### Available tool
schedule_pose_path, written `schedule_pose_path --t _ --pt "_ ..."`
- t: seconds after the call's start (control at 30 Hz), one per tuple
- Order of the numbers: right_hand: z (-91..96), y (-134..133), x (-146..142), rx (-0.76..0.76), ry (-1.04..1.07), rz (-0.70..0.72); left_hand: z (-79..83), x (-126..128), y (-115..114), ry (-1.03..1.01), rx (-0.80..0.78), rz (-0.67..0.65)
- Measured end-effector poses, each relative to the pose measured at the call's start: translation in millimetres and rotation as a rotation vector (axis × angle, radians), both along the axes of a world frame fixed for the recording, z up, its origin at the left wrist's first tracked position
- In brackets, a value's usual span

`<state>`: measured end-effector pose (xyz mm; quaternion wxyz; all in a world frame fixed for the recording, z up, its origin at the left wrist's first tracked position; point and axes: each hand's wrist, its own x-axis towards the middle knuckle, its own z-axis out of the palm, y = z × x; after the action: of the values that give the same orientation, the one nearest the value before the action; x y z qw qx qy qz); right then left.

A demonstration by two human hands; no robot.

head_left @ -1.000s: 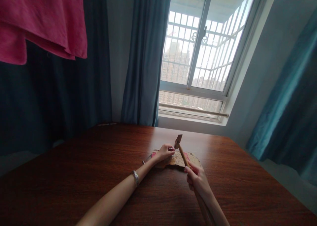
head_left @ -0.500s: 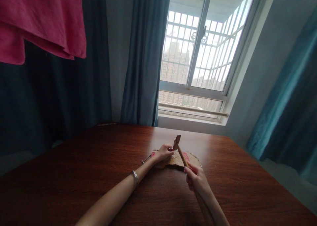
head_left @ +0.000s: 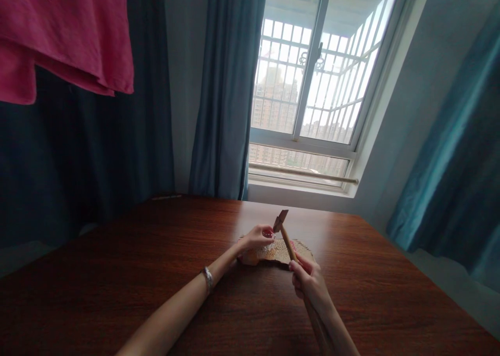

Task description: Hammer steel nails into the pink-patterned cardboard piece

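A small hammer [head_left: 284,234] with a wooden handle is gripped by my right hand [head_left: 307,280], its metal head raised just right of my left fingertips. My left hand [head_left: 255,238] pinches something small that I cannot make out, held over a flat tan piece [head_left: 279,252] dotted with many small holes. That piece lies on the brown wooden table [head_left: 156,272], partly hidden behind both hands. A bracelet [head_left: 207,278] sits on my left wrist.
Beyond the table's far edge are a barred window [head_left: 312,85] and blue curtains [head_left: 226,90] on both sides. A pink cloth [head_left: 66,33] hangs at the upper left. A pale floor strip shows at the right past the table edge.
The hammer head has shifted slightly between frames while my left hand keeps its pinch. The metal tool seen left of my left hand is no longer visible. The view shifted a little.
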<state>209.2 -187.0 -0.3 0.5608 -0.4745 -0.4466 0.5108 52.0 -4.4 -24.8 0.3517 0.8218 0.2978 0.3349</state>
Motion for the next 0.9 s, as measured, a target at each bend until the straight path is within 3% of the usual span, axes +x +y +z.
schedule_pose_path --t 0.17,0.3,0.47,0.9 --pt "-0.6 -0.2 0.6 0.009 0.000 -0.004 10.2 -12.7 1.8 0.097 0.061 0.004" --pt "-1.0 -1.0 -0.5 0.012 0.004 0.002 1.4 -16.3 3.4 0.151 0.135 0.113" --pt "-2.0 -1.0 -1.0 0.027 -0.039 0.002 -10.7 -14.9 5.6 0.168 0.187 0.146" --pt "-2.9 -0.8 -5.7 0.009 -0.049 -0.029 -1.7 -8.6 -8.1 0.144 0.209 0.202"
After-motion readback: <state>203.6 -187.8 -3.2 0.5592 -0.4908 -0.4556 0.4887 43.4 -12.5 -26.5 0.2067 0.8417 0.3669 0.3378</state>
